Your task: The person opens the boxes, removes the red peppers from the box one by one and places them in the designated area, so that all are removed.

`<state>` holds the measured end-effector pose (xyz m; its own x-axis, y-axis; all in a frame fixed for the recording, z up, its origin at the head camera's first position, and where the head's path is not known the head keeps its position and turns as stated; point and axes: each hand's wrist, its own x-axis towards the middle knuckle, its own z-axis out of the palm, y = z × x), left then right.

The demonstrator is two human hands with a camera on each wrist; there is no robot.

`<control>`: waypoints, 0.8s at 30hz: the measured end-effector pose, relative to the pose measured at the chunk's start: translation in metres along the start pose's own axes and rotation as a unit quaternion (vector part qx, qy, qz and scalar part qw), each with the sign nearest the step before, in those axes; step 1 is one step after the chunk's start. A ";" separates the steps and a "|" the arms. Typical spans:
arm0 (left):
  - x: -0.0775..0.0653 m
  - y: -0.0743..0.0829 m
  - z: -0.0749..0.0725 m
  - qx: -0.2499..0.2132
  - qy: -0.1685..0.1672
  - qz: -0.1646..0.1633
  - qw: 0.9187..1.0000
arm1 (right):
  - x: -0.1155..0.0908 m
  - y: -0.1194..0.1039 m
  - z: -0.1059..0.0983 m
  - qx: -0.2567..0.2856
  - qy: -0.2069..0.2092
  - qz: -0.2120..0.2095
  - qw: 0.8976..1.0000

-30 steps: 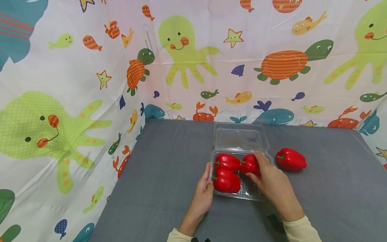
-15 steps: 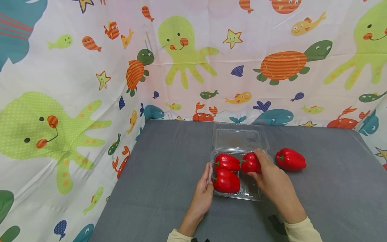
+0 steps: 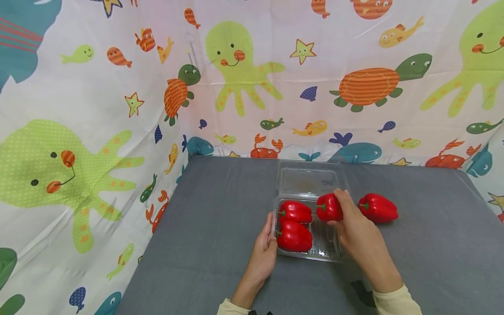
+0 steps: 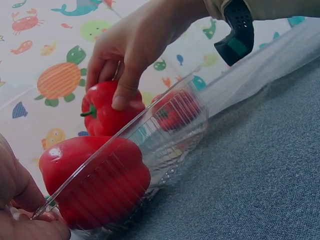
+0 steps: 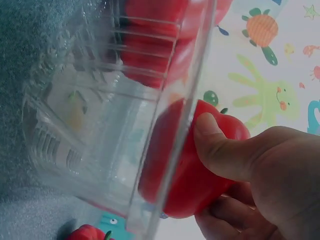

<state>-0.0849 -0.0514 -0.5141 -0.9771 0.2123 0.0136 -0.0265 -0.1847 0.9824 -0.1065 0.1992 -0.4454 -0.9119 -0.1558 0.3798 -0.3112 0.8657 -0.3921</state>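
Note:
My right hand [image 3: 360, 234] grips a red bell pepper [image 3: 329, 207] at the back right of a clear plastic clamshell container [image 3: 328, 245]. In the right wrist view the thumb [image 5: 215, 135] presses on that pepper [image 5: 187, 170], which rises above the container's rim. Two more red peppers lie in the container's left half, one pepper [image 3: 295, 212] behind the other pepper [image 3: 294, 236]. My left hand [image 3: 263, 251] holds the container's left edge; in the left wrist view its fingers and thumb [image 4: 35, 230] pinch the rim.
Another red bell pepper [image 3: 378, 208] lies on the grey tabletop [image 3: 208, 236] right of the container. The container's lid [image 3: 309, 177] is folded back behind it. A curtain [image 3: 252, 65] printed with sea animals stands behind and to the left.
My right hand has lifted its pepper slightly and moved it to the right, away from the two peppers on the left. The left hand stays on the container's edge.

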 end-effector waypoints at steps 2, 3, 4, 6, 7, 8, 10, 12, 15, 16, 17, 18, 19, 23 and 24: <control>0.000 0.000 0.000 -0.001 0.001 -0.003 1.000 | 0.000 0.000 -0.002 0.002 0.002 0.004 1.000; 0.000 0.000 0.000 -0.002 0.002 -0.005 1.000 | 0.000 0.001 -0.003 0.002 0.003 0.006 1.000; 0.000 0.000 -0.001 -0.002 0.003 -0.007 1.000 | 0.001 0.002 -0.004 0.001 0.005 0.008 1.000; -0.001 0.000 -0.001 -0.003 0.003 -0.011 1.000 | 0.001 0.003 -0.006 -0.001 0.009 0.012 1.000; -0.001 0.000 -0.001 -0.003 0.001 -0.010 1.000 | 0.001 0.004 -0.007 -0.003 0.012 0.013 1.000; -0.001 0.000 -0.001 -0.004 0.002 -0.012 1.000 | 0.001 0.005 -0.008 -0.005 0.015 0.015 1.000; 0.000 -0.001 -0.001 -0.005 -0.001 -0.010 1.000 | 0.001 0.007 -0.011 -0.008 0.020 0.019 1.000; 0.000 -0.001 -0.001 -0.004 -0.003 -0.007 1.000 | 0.001 0.009 -0.013 -0.010 0.022 0.021 0.999; 0.000 -0.002 -0.001 -0.006 -0.002 -0.005 1.000 | 0.001 0.012 -0.017 -0.012 0.025 0.025 0.999; 0.000 -0.002 0.000 -0.007 -0.003 -0.004 1.000 | 0.001 0.014 -0.018 -0.012 0.027 0.026 0.999; 0.000 -0.002 0.000 -0.007 -0.003 -0.004 1.000 | 0.001 0.015 -0.020 -0.012 0.027 0.028 0.999; 0.000 -0.001 0.000 -0.007 -0.004 -0.002 1.000 | 0.000 0.016 -0.021 -0.012 0.029 0.030 0.999; 0.000 -0.001 0.000 -0.007 -0.004 -0.001 1.000 | 0.000 0.017 -0.022 -0.011 0.031 0.031 0.999; -0.001 0.002 0.001 -0.003 -0.008 0.005 1.000 | 0.000 0.023 -0.027 -0.008 0.038 0.036 0.999; -0.001 0.002 0.001 -0.001 -0.008 0.006 1.000 | 0.000 0.024 -0.028 -0.007 0.041 0.036 0.998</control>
<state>-0.0835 -0.0513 -0.5121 -0.9740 0.2246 0.0278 -0.0157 -0.1896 0.9817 -0.1063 0.2336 -0.4320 -0.9066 -0.0529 0.4188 -0.2408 0.8797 -0.4102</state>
